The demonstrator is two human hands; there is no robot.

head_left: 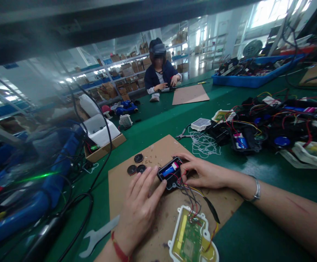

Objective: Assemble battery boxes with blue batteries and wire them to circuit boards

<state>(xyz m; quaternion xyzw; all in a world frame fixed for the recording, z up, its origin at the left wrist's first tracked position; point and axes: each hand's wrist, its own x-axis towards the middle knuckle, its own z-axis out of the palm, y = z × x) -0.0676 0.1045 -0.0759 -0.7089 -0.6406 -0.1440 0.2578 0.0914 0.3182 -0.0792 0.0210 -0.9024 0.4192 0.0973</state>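
Observation:
A small black plastic housing (164,179) with a blue cylindrical battery (169,170) in it lies tilted on the brown board. My left hand (143,203) lies beside it, fingers stretched out and the thumb touching its near edge. At the housing's right end, my right hand (202,171) is closed, thumb and fingertips pinching thin wires (185,182); the exact grip is partly hidden. These wires run down to a white-rimmed case (178,233) holding a green circuit board (189,242). Several round black speakers (138,158) sit beyond my left fingers.
An open-ended wrench (98,236) lies left of the brown board (117,189). Wired black housings (245,138) are heaped at right, near pliers (184,136) and white cord loops (204,143). Blue bins (237,80) hold parts. A person (162,74) works across the green table (153,120).

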